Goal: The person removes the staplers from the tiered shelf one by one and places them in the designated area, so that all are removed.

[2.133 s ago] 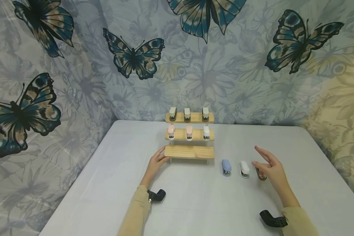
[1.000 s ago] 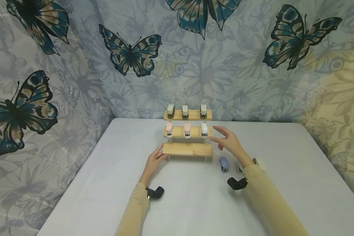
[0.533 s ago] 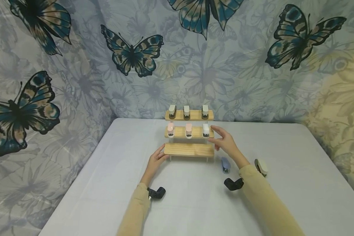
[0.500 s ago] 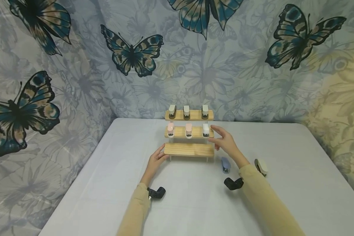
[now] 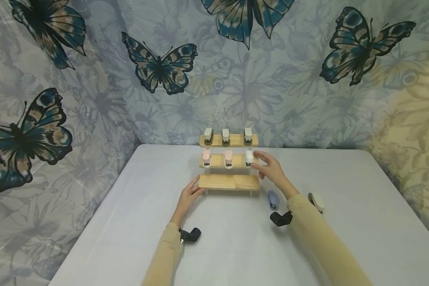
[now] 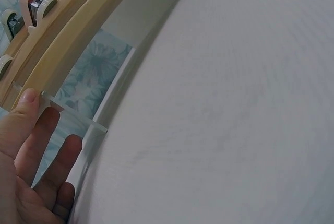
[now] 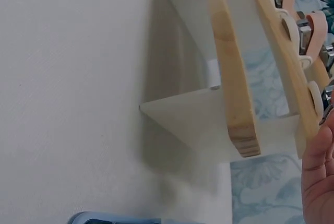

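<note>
While the left hand (image 5: 189, 194) pinches the stand (image 5: 228, 181), the right (image 5: 272, 171) grips a white stapler (image 5: 249, 156).

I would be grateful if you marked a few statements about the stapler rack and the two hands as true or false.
1. The top shelf bears three staplers. True.
2. The right hand is at the white stapler on the middle shelf. True.
3. All three staplers on the middle shelf are pink. False: it bears two pink staplers, and the right-hand one is white.
4. The blue stapler is on the table. True.
5. The left hand lies flat on the table. False: it holds the left end of the bottom shelf.
</note>
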A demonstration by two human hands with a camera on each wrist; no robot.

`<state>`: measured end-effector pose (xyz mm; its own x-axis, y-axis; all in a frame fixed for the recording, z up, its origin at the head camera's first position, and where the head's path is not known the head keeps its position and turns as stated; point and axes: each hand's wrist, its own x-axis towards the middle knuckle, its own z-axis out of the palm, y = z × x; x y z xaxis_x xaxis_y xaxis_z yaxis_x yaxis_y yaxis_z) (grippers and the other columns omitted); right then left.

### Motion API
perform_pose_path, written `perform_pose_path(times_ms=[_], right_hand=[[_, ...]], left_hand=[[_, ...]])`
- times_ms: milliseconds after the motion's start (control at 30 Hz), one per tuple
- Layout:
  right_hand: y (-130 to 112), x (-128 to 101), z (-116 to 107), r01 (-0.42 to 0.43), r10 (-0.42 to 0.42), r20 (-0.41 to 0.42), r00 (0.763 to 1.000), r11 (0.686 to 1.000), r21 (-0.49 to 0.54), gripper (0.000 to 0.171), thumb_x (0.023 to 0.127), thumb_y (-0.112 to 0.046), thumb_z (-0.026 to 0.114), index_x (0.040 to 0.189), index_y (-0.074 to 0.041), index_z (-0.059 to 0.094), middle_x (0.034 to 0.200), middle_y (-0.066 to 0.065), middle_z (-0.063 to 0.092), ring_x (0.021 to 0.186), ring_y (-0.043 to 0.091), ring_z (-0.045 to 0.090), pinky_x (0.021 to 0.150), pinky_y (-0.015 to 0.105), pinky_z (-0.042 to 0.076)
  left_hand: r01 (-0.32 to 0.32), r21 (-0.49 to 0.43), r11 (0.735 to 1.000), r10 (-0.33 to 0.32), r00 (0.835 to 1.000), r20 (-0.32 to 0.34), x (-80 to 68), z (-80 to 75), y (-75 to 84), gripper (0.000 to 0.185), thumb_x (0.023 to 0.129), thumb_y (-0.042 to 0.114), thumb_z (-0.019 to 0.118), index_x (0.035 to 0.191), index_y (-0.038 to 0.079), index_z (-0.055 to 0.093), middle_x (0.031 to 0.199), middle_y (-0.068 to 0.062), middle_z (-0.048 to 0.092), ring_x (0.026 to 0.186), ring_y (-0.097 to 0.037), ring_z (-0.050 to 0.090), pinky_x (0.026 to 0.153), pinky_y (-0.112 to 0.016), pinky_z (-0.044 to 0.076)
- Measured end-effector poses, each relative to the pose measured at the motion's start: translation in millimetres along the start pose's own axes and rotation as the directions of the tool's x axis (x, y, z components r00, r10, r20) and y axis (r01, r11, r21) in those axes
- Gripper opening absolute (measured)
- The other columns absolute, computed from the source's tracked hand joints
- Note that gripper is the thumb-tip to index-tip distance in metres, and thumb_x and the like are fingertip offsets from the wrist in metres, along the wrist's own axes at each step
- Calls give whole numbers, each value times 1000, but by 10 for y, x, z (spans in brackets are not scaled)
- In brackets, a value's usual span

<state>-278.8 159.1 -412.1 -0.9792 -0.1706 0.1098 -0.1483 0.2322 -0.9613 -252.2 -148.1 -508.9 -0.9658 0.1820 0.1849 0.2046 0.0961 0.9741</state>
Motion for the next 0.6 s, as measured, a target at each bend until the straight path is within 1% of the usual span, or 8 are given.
perform_pose_path(times_ms=[67, 167, 233, 367, 600], right_hand=[[37, 33, 3, 5, -5, -1, 1000, 1000, -4, 57, 84, -12, 65, 133, 0, 38, 137, 21, 34, 46, 13, 49, 45, 27, 45], [118, 85, 3, 5, -5, -5, 1000, 999, -31, 59, 82, -16, 67, 133, -3, 40, 136, 20, 35, 46, 13, 49, 46, 27, 46], [160, 109, 4, 4, -5, -12, 1000, 998, -61, 59, 81, -18, 68, 133, -4, 41, 135, 19, 37, 47, 13, 50, 46, 28, 46], [180, 124, 0, 4, -5, -12, 1000, 995, -98, 58, 82, -16, 67, 132, -2, 41, 129, 19, 44, 46, 13, 49, 45, 29, 46], [147, 155, -6, 23, -21, 25, 999, 997, -76, 58, 82, -13, 66, 133, -1, 39, 129, 20, 44, 44, 13, 48, 43, 28, 44]], left_hand=[[-1, 13, 1000, 1, 1000, -6, 4, 3, -16, 62, 86, 20, 62, 138, 3, 32, 110, -17, 59, 101, -21, 57, 90, -35, 40], [4, -4, 1000, -4, 1000, -18, 34, -3, -144, 65, 83, 26, 65, 138, 7, 34, 110, -14, 60, 101, -20, 57, 90, -35, 40], [2, -1, 1000, -2, 1000, -15, 28, -2, -148, 66, 83, 25, 65, 138, 6, 34, 110, -15, 60, 101, -21, 57, 90, -35, 40], [5, 0, 1000, -5, 1000, -8, 13, 0, -161, 66, 83, 25, 65, 138, 6, 33, 110, -15, 60, 101, -21, 57, 90, -35, 40], [-20, 10, 1000, 20, 1000, -4, 35, -10, -163, 64, 84, 24, 63, 138, 5, 33, 111, -15, 59, 101, -20, 57, 90, -35, 40]])
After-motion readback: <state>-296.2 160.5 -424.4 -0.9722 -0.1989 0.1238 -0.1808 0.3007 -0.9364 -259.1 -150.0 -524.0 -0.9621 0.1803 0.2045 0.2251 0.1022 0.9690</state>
